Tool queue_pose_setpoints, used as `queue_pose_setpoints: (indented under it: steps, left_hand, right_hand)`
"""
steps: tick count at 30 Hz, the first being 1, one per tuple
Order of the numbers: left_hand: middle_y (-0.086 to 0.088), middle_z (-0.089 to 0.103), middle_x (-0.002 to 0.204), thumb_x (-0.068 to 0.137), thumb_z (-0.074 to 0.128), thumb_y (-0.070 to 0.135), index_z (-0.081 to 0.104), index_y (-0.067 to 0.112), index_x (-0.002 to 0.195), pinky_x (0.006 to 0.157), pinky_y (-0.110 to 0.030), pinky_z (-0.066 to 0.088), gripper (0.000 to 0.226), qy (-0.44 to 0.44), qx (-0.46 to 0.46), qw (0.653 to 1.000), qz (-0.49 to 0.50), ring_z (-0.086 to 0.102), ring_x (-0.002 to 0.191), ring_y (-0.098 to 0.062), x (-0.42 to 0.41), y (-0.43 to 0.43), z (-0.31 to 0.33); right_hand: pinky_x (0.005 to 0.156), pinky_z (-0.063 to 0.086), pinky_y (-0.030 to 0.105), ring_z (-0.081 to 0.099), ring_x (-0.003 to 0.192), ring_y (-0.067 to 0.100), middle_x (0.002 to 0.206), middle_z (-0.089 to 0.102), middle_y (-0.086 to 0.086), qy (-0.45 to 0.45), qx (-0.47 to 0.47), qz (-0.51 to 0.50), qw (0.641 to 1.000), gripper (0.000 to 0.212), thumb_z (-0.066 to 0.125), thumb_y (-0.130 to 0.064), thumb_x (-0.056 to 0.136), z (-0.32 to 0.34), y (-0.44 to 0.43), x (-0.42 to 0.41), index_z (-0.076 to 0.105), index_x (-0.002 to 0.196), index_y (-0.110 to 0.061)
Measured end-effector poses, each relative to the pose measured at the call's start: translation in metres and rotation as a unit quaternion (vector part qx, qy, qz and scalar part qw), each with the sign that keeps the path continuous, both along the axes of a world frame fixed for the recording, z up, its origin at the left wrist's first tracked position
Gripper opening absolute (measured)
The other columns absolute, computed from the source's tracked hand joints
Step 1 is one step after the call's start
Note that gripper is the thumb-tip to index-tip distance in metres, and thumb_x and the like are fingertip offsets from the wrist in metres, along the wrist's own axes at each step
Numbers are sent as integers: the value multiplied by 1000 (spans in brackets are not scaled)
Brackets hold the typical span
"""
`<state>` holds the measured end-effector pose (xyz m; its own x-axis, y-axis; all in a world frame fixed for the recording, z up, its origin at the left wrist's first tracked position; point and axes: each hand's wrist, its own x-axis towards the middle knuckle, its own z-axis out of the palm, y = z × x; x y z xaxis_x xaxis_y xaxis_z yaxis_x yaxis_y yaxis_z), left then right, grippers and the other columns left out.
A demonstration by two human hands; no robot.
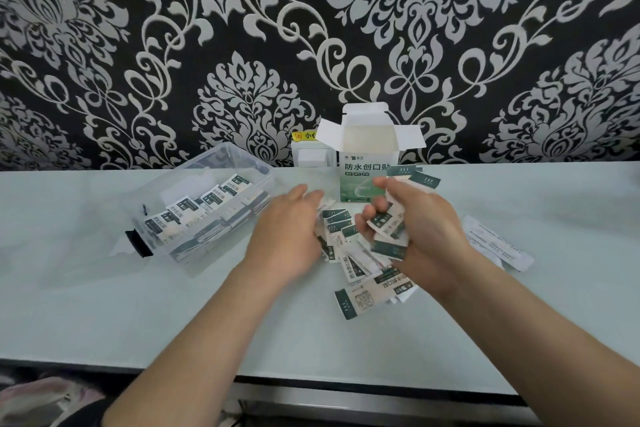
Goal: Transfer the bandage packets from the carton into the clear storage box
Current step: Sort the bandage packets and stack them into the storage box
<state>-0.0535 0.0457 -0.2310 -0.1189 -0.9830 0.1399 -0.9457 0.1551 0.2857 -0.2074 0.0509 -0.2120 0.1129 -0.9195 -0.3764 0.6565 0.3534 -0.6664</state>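
Note:
The white and green carton (360,180) stands upright at the back of the table, its top flaps open. Left of it the clear storage box (194,208) holds several green-and-white bandage packets. A loose pile of packets (360,274) lies on the table between my hands. My right hand (419,229) curls round a bunch of packets, some fanning out above its fingers. My left hand (287,236) rests palm down with straight fingers at the pile's left edge, between the pile and the box.
A folded white leaflet (498,246) lies on the table to the right of my right hand. A white wall socket with a yellow sticker (311,152) sits behind the carton. The table's front edge (311,371) runs below my forearms.

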Motion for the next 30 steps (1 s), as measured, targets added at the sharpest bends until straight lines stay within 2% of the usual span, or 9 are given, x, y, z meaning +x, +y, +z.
queue_pose_setpoints:
  steps: [7, 16, 18, 20, 22, 24, 26, 28, 30]
  left_hand:
    - [-12, 67, 102, 86, 51, 10, 54, 14, 112, 63, -35, 38, 26, -211, 5, 976, 45, 63, 94, -36, -6, -4, -9]
    - [-8, 69, 93, 83, 51, 4, 56, 14, 103, 58, -33, 36, 23, -205, -51, 975, 72, 64, 85, -35, 2, -7, -8]
    - [-10, 70, 86, 86, 52, 3, 60, 16, 104, 58, -35, 43, 23, -105, -104, 985, 88, 64, 78, -35, 9, -1, -2]
    - [-7, 73, 84, 91, 55, 5, 64, 22, 109, 68, -38, 52, 27, 99, -125, 983, 93, 67, 74, -29, 11, 9, 10]
    - [1, 75, 81, 92, 58, 4, 62, 32, 110, 76, -40, 56, 34, 329, -41, 941, 69, 71, 71, -18, 1, 21, 21]
    - [3, 74, 73, 91, 60, 5, 58, 35, 111, 78, -44, 56, 36, 443, 47, 894, 41, 71, 69, -16, -16, 29, 22]
    - [3, 67, 66, 91, 62, 13, 51, 36, 121, 74, -47, 56, 40, 415, 57, 908, 15, 66, 67, -18, -30, 33, 17]
    - [7, 55, 65, 90, 63, 25, 33, 40, 136, 68, -41, 51, 56, 251, 12, 968, -14, 59, 69, -17, -32, 33, 16]
    - [16, 44, 79, 84, 68, 31, 19, 43, 143, 69, -27, 41, 77, 137, -45, 988, -63, 47, 81, -10, -28, 35, 21]
  right_hand:
    - [51, 45, 28, 36, 44, 12, 51, 31, -2, 40, 7, 66, 997, 7, 58, -9, 90, 3, 4, 1, 59, 97, -8]
    - [39, 26, 19, 25, 45, 10, 57, 29, -3, 92, 37, 108, 989, 17, 57, -8, 90, -15, 5, 16, 46, 81, -17]
    - [39, 20, 19, 22, 50, 10, 62, 27, -2, 81, 25, 66, 994, 14, 58, -9, 90, -16, 1, 15, 47, 85, -18]
    - [41, 19, 19, 22, 52, 9, 65, 27, -3, 73, 5, 38, 997, 7, 61, -14, 90, -13, 0, 16, 55, 92, -17]
    - [44, 26, 20, 32, 51, 9, 63, 38, -3, 85, -23, 55, 995, 13, 64, -23, 91, -9, 3, 19, 63, 101, -16]
    - [54, 39, 28, 55, 60, 18, 72, 59, 4, 124, -46, 91, 987, 21, 63, -30, 92, -9, 8, 25, 66, 106, -15]
    - [60, 46, 33, 62, 68, 26, 78, 65, 9, 165, -19, 94, 982, 20, 60, -29, 94, -8, 10, 26, 66, 107, -15]
    - [59, 44, 34, 59, 63, 24, 73, 62, 7, 175, 9, 79, 981, 16, 59, -21, 93, -5, 7, 22, 67, 105, -14]
    - [56, 42, 31, 55, 63, 21, 73, 58, 6, 156, 21, 62, 986, 16, 58, -14, 91, -4, 1, 15, 67, 104, -10]
